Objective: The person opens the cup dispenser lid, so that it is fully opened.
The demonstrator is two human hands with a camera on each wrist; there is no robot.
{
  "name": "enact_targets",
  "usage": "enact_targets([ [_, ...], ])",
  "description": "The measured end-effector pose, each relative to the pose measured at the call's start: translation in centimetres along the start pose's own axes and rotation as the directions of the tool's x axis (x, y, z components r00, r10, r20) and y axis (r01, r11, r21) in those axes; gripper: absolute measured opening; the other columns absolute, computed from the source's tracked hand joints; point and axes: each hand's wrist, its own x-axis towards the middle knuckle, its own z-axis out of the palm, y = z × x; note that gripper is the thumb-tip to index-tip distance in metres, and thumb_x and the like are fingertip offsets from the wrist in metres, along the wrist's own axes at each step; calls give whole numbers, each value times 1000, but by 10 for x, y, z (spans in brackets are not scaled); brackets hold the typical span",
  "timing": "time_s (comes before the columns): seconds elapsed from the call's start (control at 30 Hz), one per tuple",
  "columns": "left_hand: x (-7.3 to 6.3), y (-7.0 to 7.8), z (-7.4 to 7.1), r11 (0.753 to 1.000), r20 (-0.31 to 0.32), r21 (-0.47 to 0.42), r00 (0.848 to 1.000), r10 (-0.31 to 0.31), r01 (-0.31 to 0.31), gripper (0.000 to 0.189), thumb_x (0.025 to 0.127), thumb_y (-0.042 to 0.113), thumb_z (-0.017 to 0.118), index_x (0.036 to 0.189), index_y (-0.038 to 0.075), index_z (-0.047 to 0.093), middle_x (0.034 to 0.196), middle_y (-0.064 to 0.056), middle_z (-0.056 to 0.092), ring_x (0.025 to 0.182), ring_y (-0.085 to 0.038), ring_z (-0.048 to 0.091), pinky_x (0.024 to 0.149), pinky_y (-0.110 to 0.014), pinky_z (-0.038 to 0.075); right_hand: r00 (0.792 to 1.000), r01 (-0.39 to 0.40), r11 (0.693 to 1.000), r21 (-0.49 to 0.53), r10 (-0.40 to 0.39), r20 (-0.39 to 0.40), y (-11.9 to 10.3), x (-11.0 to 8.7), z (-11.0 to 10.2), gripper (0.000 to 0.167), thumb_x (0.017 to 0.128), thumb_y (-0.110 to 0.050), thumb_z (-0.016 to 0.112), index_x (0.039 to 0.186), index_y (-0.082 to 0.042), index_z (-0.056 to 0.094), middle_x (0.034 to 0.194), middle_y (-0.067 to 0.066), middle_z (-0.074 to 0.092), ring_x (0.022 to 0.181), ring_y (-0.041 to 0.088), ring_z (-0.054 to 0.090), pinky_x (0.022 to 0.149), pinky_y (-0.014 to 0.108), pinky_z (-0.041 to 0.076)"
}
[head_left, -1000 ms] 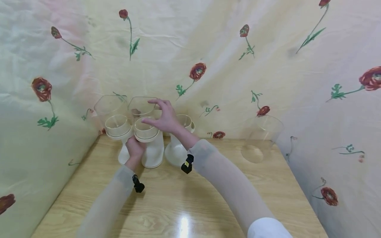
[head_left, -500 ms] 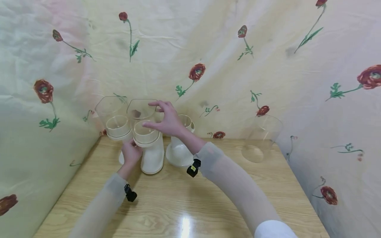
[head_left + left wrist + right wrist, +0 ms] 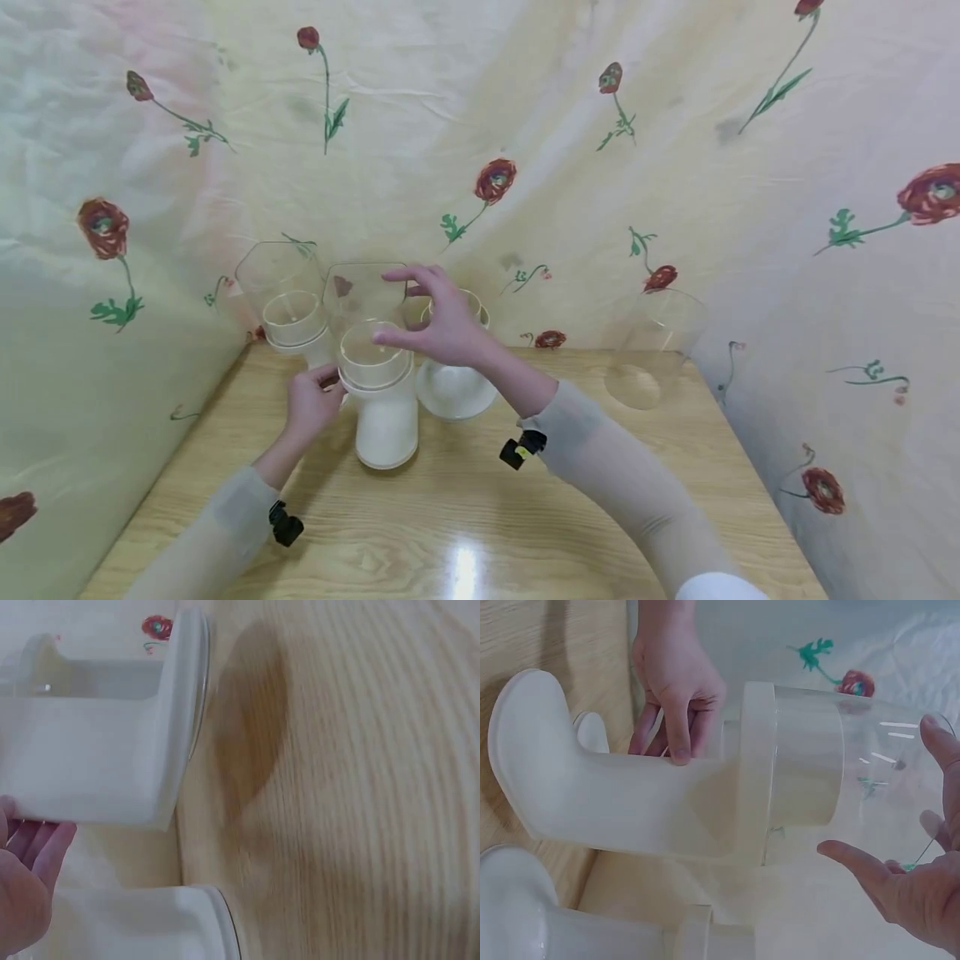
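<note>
A white boot-shaped stand (image 3: 386, 429) carries a clear, wide-mouthed cup (image 3: 356, 292) around its upper ring. My left hand (image 3: 311, 404) grips the stand's column from the left, below the collar. In the left wrist view the base of this stand (image 3: 82, 761) hangs above the wood, casting a shadow. My right hand (image 3: 453, 325) is at the cup's right side, thumb stretched out and fingers spread. From the right wrist view, the thumb and fingers (image 3: 934, 735) overlap the cup (image 3: 885, 787); whether they press it I cannot tell.
To the left stands a similar white stand with a clear cup (image 3: 291, 317). Another white stand with a round base (image 3: 455, 392) is on the right, partly behind my right hand. A separate clear cup (image 3: 637, 387) stands farther right on the wooden table (image 3: 540, 500). Flowered cloth (image 3: 540, 208) encloses the table.
The stand with its clear cup has come toward me and slightly right, away from its left neighbour. My left hand has moved left and nearer; my right hand has drawn nearer and right.
</note>
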Motion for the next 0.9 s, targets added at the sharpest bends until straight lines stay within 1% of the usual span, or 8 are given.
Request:
enact_targets([
  [0.1, -7, 6, 1, 999, 44, -39, 999, 5, -3, 17, 92, -12, 68, 106, -15, 76, 105, -36, 75, 78, 24, 56, 72, 0, 55, 1000, 11, 1000, 16, -11, 10, -4, -13, -6, 73, 81, -26, 95, 144, -21, 59, 148, 10, 48, 135, 33, 57, 88, 36, 69],
  [0.23, -17, 16, 3, 996, 89, -89, 996, -5, 13, 16, 93, -10, 69, 107, -14, 76, 106, -34, 76, 81, 18, 61, 76, -5, 58, 1000, 18, 998, 53, -19, 17, -9, -30, -14, 73, 80, -21, 96, 144, -20, 60, 146, 6, 50, 135, 32, 55, 93, 45, 68],
  [0.33, -23, 22, 7, 995, 116, -98, 993, -1, 13, 16, 95, -6, 72, 109, -12, 77, 108, -31, 77, 83, 15, 64, 79, -11, 61, 999, 14, 998, 65, -16, 28, -12, -41, -22, 74, 79, -19, 96, 143, -21, 60, 145, 3, 51, 136, 31, 56, 94, 45, 67],
  [0.43, -28, 26, 12, 994, 141, -109, 990, 7, 8, 17, 94, -4, 74, 110, -11, 77, 108, -29, 78, 85, 12, 66, 81, -18, 65, 999, 17, 999, 44, -19, 38, -14, -52, -29, 75, 78, -18, 97, 143, -21, 59, 144, 3, 51, 135, 31, 56, 93, 41, 67],
  [0.6, -37, 33, 26, 988, 182, -151, 983, 12, 16, 17, 94, -6, 74, 110, -9, 77, 108, -28, 78, 89, 4, 71, 83, -27, 67, 999, 21, 1000, 2, -21, 36, -17, -69, -42, 76, 78, -18, 97, 144, -21, 59, 142, 2, 52, 130, 25, 53, 92, 36, 67],
  [0.7, -40, 37, 37, 986, 204, -165, 979, 28, 6, 16, 93, -5, 75, 109, -9, 77, 108, -28, 78, 92, -8, 77, 83, -28, 67, 1000, 19, 1000, -9, -19, 21, -18, -80, -51, 76, 78, -17, 97, 144, -20, 59, 143, 3, 52, 130, 24, 53, 92, 37, 67],
  [0.8, -44, 43, 47, 984, 218, -181, 975, 40, 0, 16, 93, -4, 76, 109, -8, 78, 107, -27, 79, 94, -20, 79, 81, -29, 68, 1000, 24, 1000, -12, -24, 3, -18, -91, -59, 78, 77, -13, 97, 145, -17, 59, 145, 5, 52, 131, 27, 54, 92, 39, 68],
  [0.9, -47, 48, 57, 979, 234, -204, 970, 59, -10, 15, 94, -3, 76, 108, -7, 79, 106, -25, 80, 94, -21, 79, 81, -29, 68, 999, 31, 999, -23, -32, -15, -18, -101, -67, 79, 75, -9, 97, 144, -14, 59, 146, 6, 52, 132, 28, 55, 90, 41, 68],
])
